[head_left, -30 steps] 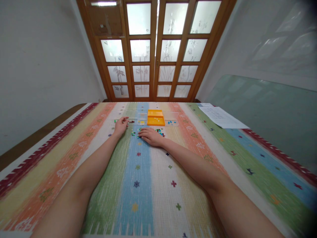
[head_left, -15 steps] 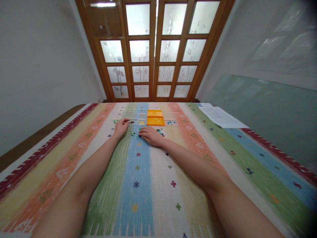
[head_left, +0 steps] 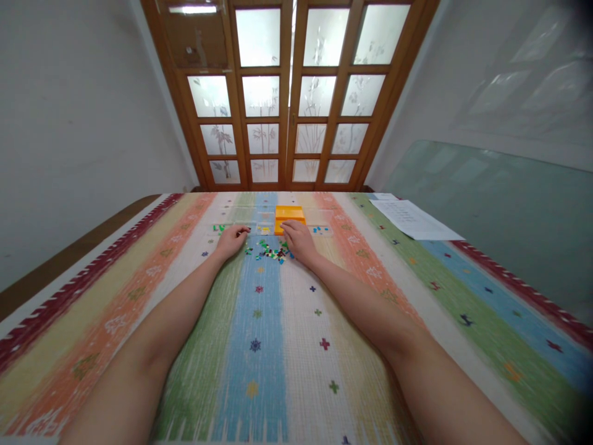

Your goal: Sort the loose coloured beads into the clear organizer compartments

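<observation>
Pieces (head_left: 274,252) in green, blue, dark red and pale yellow are lying loose just above the center of the frame, between and slightly below a person's two bare hands. At left, the left hand (head_left: 230,241) is bending its fingers over a clear case (head_left: 237,235), the fingertips meeting near its right end; whether they are pinching a piece, the view is not showing clearly. Green bits (head_left: 218,228) are sitting in that case, just beyond the knuckles. Right of center, the right hand (head_left: 301,241) is reaching over the front of an open orange box (head_left: 290,212), its fingers lying close together and curving toward the upper left. The camera is leaving unclear whether they are holding anything.

Yellow bits (head_left: 264,229) are resting in a small clear box (head_left: 265,234) between the left hand and the orange box, while blue bits (head_left: 320,229) are lying in a clear tray (head_left: 330,233) to the right. Striped cloth (head_left: 303,371) is covering the table beneath it all. Paper (head_left: 419,221) is lying at the upper right, and paned doors (head_left: 286,117) are filling the top center.
</observation>
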{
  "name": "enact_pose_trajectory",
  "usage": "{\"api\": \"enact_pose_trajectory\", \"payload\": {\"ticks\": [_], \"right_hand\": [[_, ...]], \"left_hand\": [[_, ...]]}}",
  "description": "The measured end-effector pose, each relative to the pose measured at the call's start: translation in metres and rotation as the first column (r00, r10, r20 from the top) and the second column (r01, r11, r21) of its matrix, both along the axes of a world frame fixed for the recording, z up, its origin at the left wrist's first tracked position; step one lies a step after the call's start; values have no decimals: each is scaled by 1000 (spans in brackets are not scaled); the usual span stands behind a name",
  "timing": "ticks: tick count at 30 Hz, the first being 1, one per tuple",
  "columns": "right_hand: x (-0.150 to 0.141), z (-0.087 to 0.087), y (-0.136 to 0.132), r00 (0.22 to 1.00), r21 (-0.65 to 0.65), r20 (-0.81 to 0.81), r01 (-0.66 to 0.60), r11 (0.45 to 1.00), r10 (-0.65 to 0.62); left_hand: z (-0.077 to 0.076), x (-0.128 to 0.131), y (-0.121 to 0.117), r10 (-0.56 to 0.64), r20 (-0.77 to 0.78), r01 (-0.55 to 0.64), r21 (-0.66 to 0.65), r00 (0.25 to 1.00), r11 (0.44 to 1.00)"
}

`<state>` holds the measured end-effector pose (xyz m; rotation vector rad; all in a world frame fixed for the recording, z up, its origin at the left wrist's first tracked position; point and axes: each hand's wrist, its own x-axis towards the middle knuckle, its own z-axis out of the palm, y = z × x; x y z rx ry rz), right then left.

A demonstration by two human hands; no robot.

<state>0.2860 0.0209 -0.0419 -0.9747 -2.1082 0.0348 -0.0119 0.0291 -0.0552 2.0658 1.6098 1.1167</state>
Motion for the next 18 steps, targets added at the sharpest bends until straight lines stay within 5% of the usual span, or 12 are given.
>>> {"api": "enact_pose_trajectory", "payload": {"ticks": [10, 18], "right_hand": [[11, -10, 17, 969, -54, -71, 234, 971, -237], [8, -16, 17, 963, -61, -12, 269, 961, -270]], "left_hand": [[3, 3, -5, -71, -137, 71, -6, 988, 997], [10, 16, -12, -198, -360, 224, 31, 912, 974]]}}
